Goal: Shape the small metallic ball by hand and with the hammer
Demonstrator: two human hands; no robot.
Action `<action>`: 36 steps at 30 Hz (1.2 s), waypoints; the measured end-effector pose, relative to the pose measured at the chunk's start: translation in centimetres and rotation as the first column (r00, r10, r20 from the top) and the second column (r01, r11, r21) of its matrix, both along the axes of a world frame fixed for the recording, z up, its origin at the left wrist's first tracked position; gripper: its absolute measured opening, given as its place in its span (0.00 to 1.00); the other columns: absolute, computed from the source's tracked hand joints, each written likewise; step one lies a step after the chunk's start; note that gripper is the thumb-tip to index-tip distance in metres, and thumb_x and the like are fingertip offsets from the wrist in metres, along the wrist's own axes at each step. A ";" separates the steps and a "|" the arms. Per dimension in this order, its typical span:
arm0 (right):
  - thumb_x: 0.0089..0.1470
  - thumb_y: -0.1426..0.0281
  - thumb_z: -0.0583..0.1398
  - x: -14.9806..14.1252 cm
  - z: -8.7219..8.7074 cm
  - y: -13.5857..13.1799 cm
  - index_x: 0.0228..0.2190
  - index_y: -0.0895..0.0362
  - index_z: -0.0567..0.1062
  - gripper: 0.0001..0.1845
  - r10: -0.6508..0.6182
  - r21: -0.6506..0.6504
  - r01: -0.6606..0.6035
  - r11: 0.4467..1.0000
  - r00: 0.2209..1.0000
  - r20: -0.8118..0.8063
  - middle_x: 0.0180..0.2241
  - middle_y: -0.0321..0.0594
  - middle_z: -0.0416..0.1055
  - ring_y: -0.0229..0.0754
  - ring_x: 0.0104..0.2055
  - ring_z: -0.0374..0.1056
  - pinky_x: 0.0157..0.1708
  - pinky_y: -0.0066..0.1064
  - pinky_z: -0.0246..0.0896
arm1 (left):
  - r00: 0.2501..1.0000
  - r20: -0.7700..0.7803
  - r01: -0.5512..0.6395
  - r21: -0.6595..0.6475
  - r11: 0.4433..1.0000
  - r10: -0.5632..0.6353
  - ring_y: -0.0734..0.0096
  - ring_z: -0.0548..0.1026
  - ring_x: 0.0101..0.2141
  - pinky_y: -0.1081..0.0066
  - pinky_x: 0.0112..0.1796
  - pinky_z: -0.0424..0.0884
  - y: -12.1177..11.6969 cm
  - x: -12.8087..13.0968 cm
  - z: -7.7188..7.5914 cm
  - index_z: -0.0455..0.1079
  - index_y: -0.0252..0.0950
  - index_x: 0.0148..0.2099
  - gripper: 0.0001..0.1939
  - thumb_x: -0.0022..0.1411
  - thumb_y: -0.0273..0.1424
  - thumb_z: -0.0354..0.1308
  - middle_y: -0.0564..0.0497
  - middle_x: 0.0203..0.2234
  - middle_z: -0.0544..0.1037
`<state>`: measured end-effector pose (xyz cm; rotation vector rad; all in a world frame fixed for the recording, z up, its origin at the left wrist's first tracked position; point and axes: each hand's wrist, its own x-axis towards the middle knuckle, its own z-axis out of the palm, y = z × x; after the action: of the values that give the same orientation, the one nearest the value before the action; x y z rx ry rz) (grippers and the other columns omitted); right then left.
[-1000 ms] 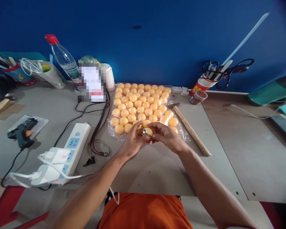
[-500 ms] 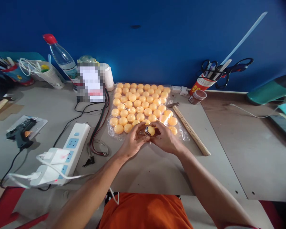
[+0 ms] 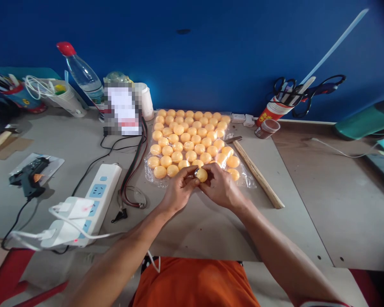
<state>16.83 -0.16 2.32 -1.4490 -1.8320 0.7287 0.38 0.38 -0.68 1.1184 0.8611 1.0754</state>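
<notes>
Rotated, the ball (image 3: 202, 175) shows more yellow, pinched by both hands (image 3: 181, 189) (image 3: 222, 186); bottle label (image 3: 97, 96) illegible

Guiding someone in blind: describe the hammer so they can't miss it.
Find the sheet of orange balls against the blue wall. Just right of it lies the hammer, slanting toward the person. Its bare wooden handle sets it apart.

The fingers (image 3: 212, 171) partly hide the held ball (image 3: 202, 175), and pixelation obscures the object (image 3: 123, 108) beside the white bottle (image 3: 146, 102)
</notes>
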 end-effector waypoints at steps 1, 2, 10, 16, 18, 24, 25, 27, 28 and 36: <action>0.46 0.70 0.63 0.0 0.0 0.0 0.36 0.55 0.66 0.14 0.000 0.000 0.000 1.000 1.000 -0.003 0.25 0.33 0.69 0.37 0.25 0.65 0.26 0.27 0.59 | 1.000 -0.004 -0.006 0.017 1.000 0.006 0.64 0.80 0.40 0.68 0.42 0.75 0.0 0.0 0.0 0.71 0.34 0.53 0.26 0.57 0.43 0.67 0.45 0.40 0.81; 0.46 0.70 0.63 -0.1 0.1 -0.1 0.37 0.55 0.66 0.14 -0.004 0.003 0.004 1.000 1.000 -0.007 0.25 0.34 0.69 0.37 0.25 0.66 0.26 0.27 0.59 | 1.000 -0.008 -0.012 0.031 0.999 0.012 0.65 0.80 0.40 0.69 0.41 0.75 -0.1 0.0 0.0 0.71 0.34 0.53 0.26 0.57 0.43 0.67 0.45 0.40 0.82; 0.46 0.66 0.65 -0.3 0.5 -0.1 0.36 0.55 0.68 0.16 -0.056 -0.089 0.051 0.995 0.997 -0.051 0.27 0.37 0.72 0.40 0.27 0.68 0.26 0.29 0.62 | 0.997 -0.034 -0.058 0.122 0.991 0.063 0.61 0.79 0.48 0.65 0.48 0.75 -0.3 0.1 0.4 0.68 0.37 0.58 0.27 0.60 0.43 0.65 0.41 0.52 0.78; 0.47 0.67 0.64 -0.4 -0.2 -0.3 0.37 0.56 0.68 0.15 -0.056 -0.046 0.053 0.998 0.997 -0.058 0.26 0.35 0.71 0.37 0.25 0.65 0.25 0.28 0.60 | 0.997 -0.054 -0.058 0.112 0.992 0.064 0.62 0.79 0.46 0.65 0.47 0.75 -0.5 0.2 0.3 0.71 0.36 0.53 0.22 0.62 0.43 0.63 0.42 0.47 0.80; 0.46 0.68 0.64 -0.5 -0.3 -0.3 0.37 0.56 0.68 0.15 -0.060 -0.016 0.060 0.998 0.997 -0.052 0.25 0.34 0.70 0.37 0.24 0.64 0.25 0.28 0.59 | 0.997 -0.036 -0.064 0.096 0.993 0.068 0.62 0.79 0.45 0.65 0.46 0.75 -0.4 0.2 0.1 0.71 0.35 0.53 0.22 0.61 0.43 0.63 0.43 0.45 0.81; 0.45 0.69 0.63 -0.7 -0.1 -0.2 0.36 0.55 0.68 0.14 -0.070 -0.007 0.070 0.998 0.996 -0.052 0.24 0.34 0.70 0.37 0.24 0.63 0.25 0.28 0.59 | 0.998 -0.015 -0.056 0.107 0.993 0.058 0.62 0.79 0.46 0.64 0.48 0.75 -0.4 0.3 0.2 0.71 0.36 0.54 0.23 0.61 0.43 0.64 0.43 0.47 0.80; 0.46 0.68 0.64 -0.7 0.0 -0.1 0.37 0.55 0.68 0.15 -0.074 -0.015 0.074 0.997 0.996 -0.052 0.25 0.34 0.70 0.37 0.24 0.64 0.25 0.28 0.59 | 0.998 -0.019 -0.056 0.110 0.992 0.058 0.61 0.78 0.48 0.64 0.49 0.75 -0.4 0.3 0.4 0.70 0.37 0.55 0.24 0.62 0.43 0.63 0.42 0.49 0.79; 0.46 0.67 0.64 -0.6 0.0 -0.1 0.36 0.55 0.68 0.15 -0.083 -0.034 0.081 0.996 0.995 -0.055 0.25 0.35 0.71 0.38 0.25 0.65 0.25 0.29 0.60 | 0.998 -0.016 -0.054 0.120 0.991 0.057 0.60 0.77 0.52 0.62 0.51 0.74 -0.5 0.2 0.7 0.66 0.38 0.60 0.27 0.63 0.43 0.61 0.41 0.52 0.78; 0.46 0.66 0.65 -0.6 0.0 -0.1 0.36 0.55 0.68 0.15 -0.084 -0.045 0.082 0.996 0.995 -0.059 0.26 0.35 0.71 0.38 0.25 0.65 0.25 0.29 0.60 | 0.999 -0.016 -0.047 0.125 0.991 0.049 0.60 0.77 0.52 0.62 0.51 0.74 -0.6 0.2 0.8 0.65 0.39 0.62 0.27 0.64 0.43 0.60 0.41 0.53 0.78; 0.47 0.68 0.63 -0.5 0.2 -0.4 0.37 0.55 0.68 0.14 -0.054 -0.021 0.053 0.998 0.998 -0.045 0.26 0.35 0.70 0.38 0.25 0.66 0.26 0.29 0.61 | 0.995 -0.061 -0.068 0.121 0.990 0.075 0.62 0.79 0.45 0.64 0.47 0.76 -0.4 0.1 0.2 0.74 0.36 0.53 0.22 0.62 0.43 0.63 0.44 0.46 0.81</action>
<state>16.32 -0.56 2.53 -1.4765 -1.7498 0.7497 0.49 -0.01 -0.48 1.2359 0.9039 1.1672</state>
